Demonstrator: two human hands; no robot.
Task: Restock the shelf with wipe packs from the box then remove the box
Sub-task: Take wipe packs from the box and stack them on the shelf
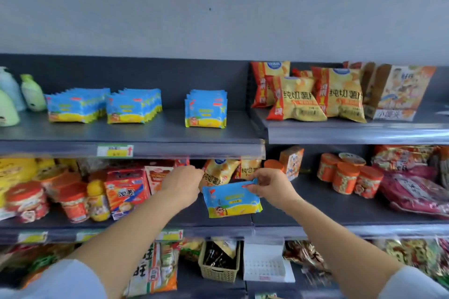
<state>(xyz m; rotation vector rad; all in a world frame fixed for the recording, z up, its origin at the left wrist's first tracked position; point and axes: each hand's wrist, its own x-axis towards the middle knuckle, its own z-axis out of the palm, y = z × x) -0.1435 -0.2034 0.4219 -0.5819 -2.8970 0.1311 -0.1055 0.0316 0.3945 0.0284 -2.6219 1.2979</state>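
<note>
Right hand (267, 187) pinches the wipe packs (232, 201) by their top edge before the middle shelf (315, 209), left hand (184, 184) curled alongside, grip unclear; best lift level, stand them beside the top-shelf stack (206, 110).

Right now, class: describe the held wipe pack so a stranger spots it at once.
On the dark shelving, find the middle shelf and the yellow crisp bags there. Before them hangs a blue-and-yellow wipe pack, its top edge pinched by the right hand. Its twins stand on the top shelf; only this one is held.
</note>
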